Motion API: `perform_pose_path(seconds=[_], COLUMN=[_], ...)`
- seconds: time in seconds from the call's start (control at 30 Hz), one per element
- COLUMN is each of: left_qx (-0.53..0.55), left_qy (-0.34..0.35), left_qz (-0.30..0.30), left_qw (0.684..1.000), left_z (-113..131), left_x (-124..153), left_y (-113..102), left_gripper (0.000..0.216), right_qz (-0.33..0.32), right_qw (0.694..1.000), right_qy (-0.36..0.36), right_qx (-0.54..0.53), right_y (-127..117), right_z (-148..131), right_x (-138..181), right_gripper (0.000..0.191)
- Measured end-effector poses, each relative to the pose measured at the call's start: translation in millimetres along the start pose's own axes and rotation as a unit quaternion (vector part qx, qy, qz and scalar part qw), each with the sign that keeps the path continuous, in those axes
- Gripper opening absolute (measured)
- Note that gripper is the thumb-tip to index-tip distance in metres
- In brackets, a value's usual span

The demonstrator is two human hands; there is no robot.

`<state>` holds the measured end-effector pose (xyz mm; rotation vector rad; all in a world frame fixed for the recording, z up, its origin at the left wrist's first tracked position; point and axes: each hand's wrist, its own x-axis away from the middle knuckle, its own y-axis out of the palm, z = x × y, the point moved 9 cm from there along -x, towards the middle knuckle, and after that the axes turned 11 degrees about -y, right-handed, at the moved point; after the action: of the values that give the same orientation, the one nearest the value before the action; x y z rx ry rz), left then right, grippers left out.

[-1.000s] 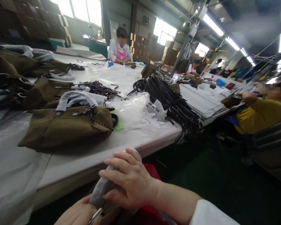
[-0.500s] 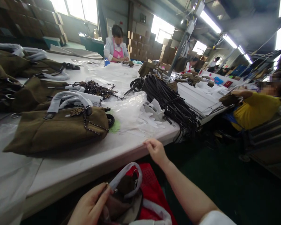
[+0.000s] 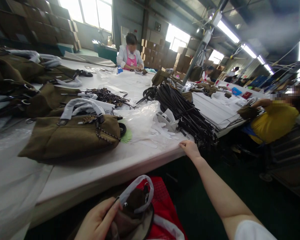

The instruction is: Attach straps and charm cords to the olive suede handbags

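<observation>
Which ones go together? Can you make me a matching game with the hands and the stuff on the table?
Things:
1. Left hand
2. Right hand
3. Bundle of straps
4. Nearest handbag on the table

Matches:
A. Black and piled up
B. At the table's edge, arm stretched out
C. Olive, with white-wrapped handles standing up
D. Holding a bag below the tabletop

Right pairs: 1-D, 2-B, 3-A, 4-C

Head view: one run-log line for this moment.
left hand: holding lower bag at wrapped handle | right hand: by edge of table near black straps, contact unclear | olive bag: on table
</observation>
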<state>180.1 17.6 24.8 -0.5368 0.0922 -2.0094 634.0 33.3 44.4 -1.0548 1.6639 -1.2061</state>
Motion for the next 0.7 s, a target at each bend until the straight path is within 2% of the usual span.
perform_pose_path(seconds=[0.2,0.3,0.43,0.5,0.57,0.63,0.7], left_qx=[-0.004,-0.006,-0.017,-0.025,-0.042,-0.066,-0.085], left_qy=[-0.002,0.002,0.016,0.031,0.058,0.087,0.117], left_qz=[-0.028,-0.024,-0.025,-0.022,-0.021,-0.016,-0.010], left_qw=[1.000,1.000,0.999,0.999,0.997,0.994,0.989], left_z=[-11.0,-11.4,-10.0,-6.3,2.5,14.7,27.2], left_x=[-6.3,-6.2,-3.5,-2.1,-0.3,2.3,6.2], left_y=[4.0,3.3,2.0,0.3,-0.2,-0.3,0.2], left_gripper=[0.048,0.048,0.047,0.045,0.044,0.041,0.036], right_qz=[0.010,0.057,0.143,0.173,0.159,0.064,-0.070], right_qw=[1.000,0.998,0.989,0.985,0.980,0.964,0.926], right_qy=[-0.022,-0.016,0.006,-0.009,-0.055,-0.114,-0.180], right_qx=[0.010,0.020,0.034,-0.005,-0.107,-0.231,-0.324], right_y=[-15.1,-35.8,-75.5,-88.7,-86.3,-63.3,-32.3], right_z=[8.6,10.4,2.8,-19.9,-60.4,-116.3,-178.2], right_x=[9.3,12.2,19.8,29.5,42.5,58.6,82.1], right_gripper=[0.027,0.029,0.037,0.038,0.037,0.034,0.030])
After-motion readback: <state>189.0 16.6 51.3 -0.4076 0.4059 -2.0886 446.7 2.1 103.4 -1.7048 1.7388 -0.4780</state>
